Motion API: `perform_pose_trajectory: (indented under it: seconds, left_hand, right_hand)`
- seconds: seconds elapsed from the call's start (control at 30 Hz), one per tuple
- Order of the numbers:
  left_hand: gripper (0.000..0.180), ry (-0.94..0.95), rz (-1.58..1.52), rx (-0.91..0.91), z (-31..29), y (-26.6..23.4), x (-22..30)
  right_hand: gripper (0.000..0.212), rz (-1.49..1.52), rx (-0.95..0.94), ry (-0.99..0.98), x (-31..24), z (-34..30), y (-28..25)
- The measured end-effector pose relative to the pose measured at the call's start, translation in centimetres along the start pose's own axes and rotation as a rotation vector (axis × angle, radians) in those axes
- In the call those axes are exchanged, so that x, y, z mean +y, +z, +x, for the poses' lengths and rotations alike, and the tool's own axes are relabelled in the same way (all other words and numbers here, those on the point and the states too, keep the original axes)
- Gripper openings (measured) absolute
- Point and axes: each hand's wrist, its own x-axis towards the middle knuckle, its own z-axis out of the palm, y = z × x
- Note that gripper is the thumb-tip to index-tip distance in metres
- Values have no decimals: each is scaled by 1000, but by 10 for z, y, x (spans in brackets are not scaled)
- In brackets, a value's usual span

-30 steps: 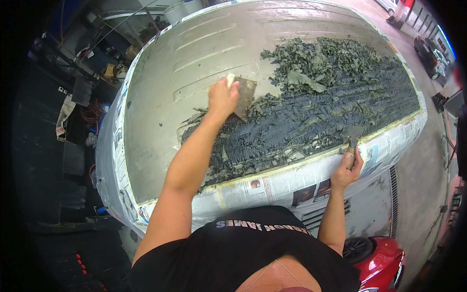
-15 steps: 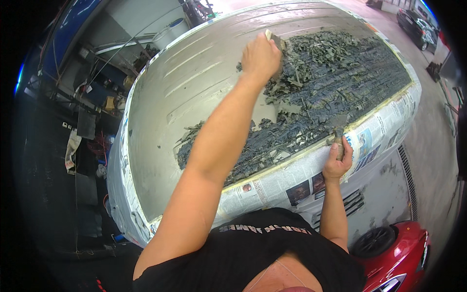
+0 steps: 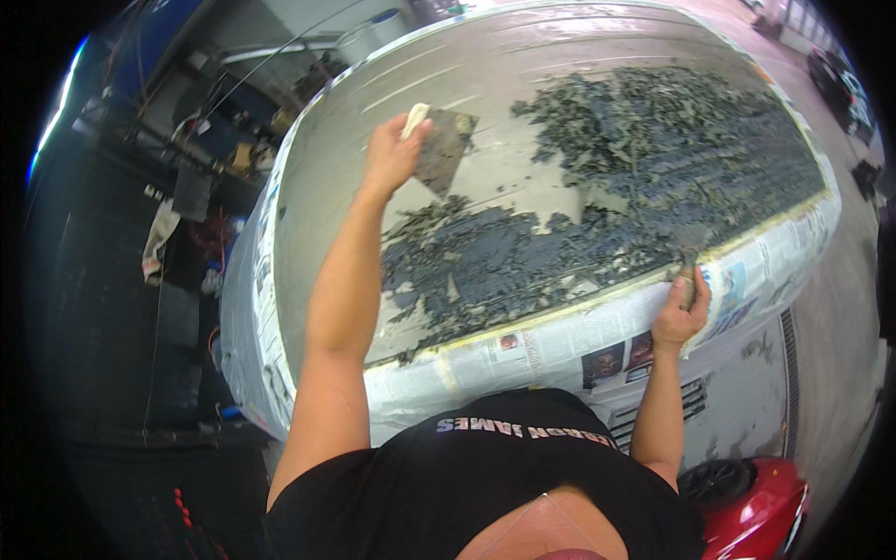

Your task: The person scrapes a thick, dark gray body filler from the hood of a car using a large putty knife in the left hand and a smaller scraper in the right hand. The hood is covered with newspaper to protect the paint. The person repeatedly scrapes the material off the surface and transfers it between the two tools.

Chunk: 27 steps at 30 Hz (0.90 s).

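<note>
My left hand (image 3: 388, 157) is closed on a wide scraper (image 3: 444, 151) with a cream handle and a smeared, flat square blade. Its blade is over bare metal of the vehicle roof (image 3: 327, 187), just beyond the near-left patch of dark peeling paint (image 3: 495, 257). Crumpled, lifted flakes (image 3: 597, 112) cover the far right of the roof. My right hand (image 3: 679, 322) grips a smaller scraper (image 3: 689, 287) by its brownish handle at the near edge. Its blade end blends into the dark flakes, so I cannot tell whether it touches the roof.
Newspaper (image 3: 560, 341) and yellow tape mask the roof's near edge. Clear plastic sheeting (image 3: 250, 308) hangs at the left. A red car (image 3: 761, 495) stands at lower right, a dark car (image 3: 835, 89) at far right. Workshop clutter lines the left side.
My left hand has swung left and nearer with the wide scraper, off the far flakes to bare metal. My right hand keeps its scraper at the near edge. The view has shifted.
</note>
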Motion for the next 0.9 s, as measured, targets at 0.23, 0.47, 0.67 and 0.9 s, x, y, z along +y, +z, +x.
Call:
perform_pose_trajectory:
  seconds: [0.23,0.47,0.67,0.9]
  left_hand:
    - [40,-211,65,-13,-56,-118,-95]
    - [43,-88,261,-82,-46,-86,-139]
    - [45,62,163,-279,-29,10,-80]
    - [52,261,218,-217,-16,53,-9]
  right_hand:
    - [38,-54,-50,-12,3,1,0]
    - [37,-72,-82,56,-2,1,0]
    - [38,-105,-64,-22,0,1,-1]
    - [36,-38,-65,16,-10,6,2]
